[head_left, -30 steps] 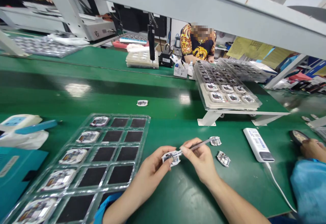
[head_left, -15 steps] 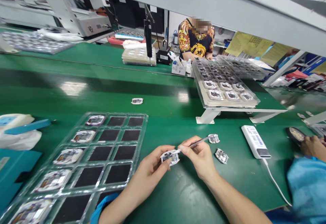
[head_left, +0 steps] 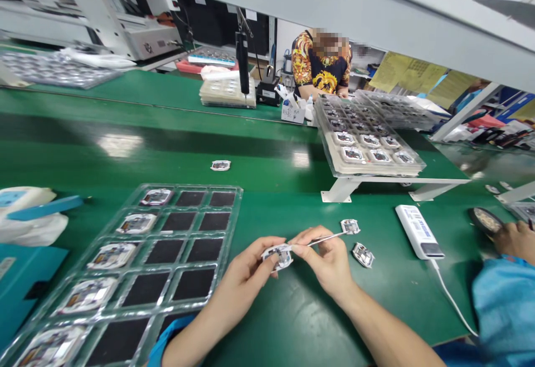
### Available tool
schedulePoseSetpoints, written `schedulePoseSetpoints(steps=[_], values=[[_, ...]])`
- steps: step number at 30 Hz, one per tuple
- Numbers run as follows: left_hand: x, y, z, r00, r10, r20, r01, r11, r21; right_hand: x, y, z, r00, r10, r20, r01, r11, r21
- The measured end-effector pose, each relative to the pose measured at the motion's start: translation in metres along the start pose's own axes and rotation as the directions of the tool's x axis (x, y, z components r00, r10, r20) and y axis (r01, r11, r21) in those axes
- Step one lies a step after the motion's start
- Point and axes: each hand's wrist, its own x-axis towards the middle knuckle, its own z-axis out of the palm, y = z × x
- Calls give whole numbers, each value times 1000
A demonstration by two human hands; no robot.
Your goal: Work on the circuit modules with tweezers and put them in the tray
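Note:
My left hand (head_left: 246, 272) is closed on a small white electronic module (head_left: 277, 255), held just above the green table. My right hand (head_left: 328, 261) pinches metal tweezers (head_left: 330, 238) whose tips meet the module's right edge. Two loose modules lie just beyond the right hand, one (head_left: 350, 225) by the tweezers' far end and another (head_left: 363, 254) nearer. A clear plastic tray (head_left: 228, 228) with dark pockets lies to the left; modules fill its left column.
A white power bank (head_left: 418, 230) with a cable lies at the right. A raised stack of trays (head_left: 368, 150) holds more modules. One lone module (head_left: 220, 165) sits on the conveyor belt. A co-worker's hand (head_left: 516, 239) and blue sleeve are at the right edge; another person works across the line.
The lone module on the belt has drifted left. My hands have stayed nearly in place, with the tweezers still at the module.

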Motion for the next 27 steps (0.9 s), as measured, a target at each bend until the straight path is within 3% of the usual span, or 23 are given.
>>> schedulePoseSetpoints(steps=[22, 27], values=[[-1, 0, 0, 1000, -15, 23, 15, 1000, 24, 2, 5, -3, 990, 134, -44, -133, 991, 32], [-2, -1, 0, 999, 30, 42, -32, 999, 40, 2, 5, -3, 989, 141, -47, -140, 990, 27]])
